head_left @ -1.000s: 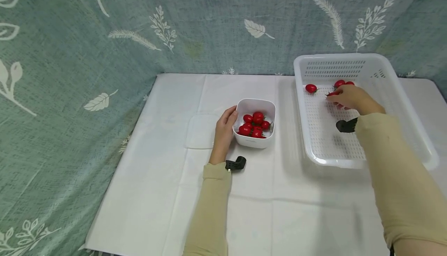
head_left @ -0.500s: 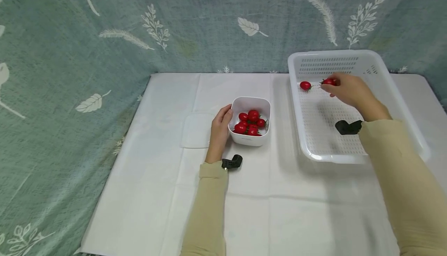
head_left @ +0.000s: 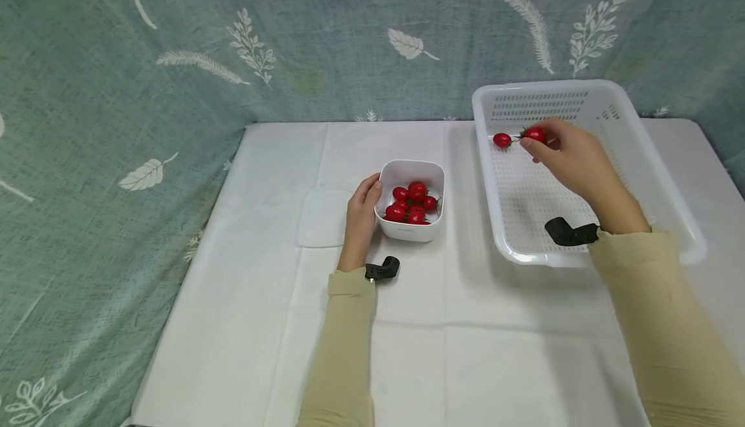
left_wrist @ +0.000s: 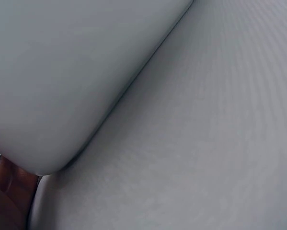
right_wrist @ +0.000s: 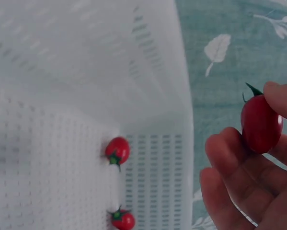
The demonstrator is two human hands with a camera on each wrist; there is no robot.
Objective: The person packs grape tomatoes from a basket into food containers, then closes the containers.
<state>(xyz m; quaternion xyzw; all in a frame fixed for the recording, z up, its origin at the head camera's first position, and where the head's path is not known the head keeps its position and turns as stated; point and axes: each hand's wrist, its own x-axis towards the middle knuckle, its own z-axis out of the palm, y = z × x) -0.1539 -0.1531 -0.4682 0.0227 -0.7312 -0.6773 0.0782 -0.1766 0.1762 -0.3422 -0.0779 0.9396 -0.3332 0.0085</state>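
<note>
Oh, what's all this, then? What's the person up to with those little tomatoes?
A person's left hand holds the side of a small white box with several tomatoes in it. Their right hand, over a big white basket, pinches a single tomato. The right wrist view shows two more tomatoes lying in the basket.

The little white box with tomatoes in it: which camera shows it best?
The head view: nearly the whole white box shows, with tomatoes inside. The left wrist view has only a plain close-up of its wall; the right wrist view shows none of it.
</note>
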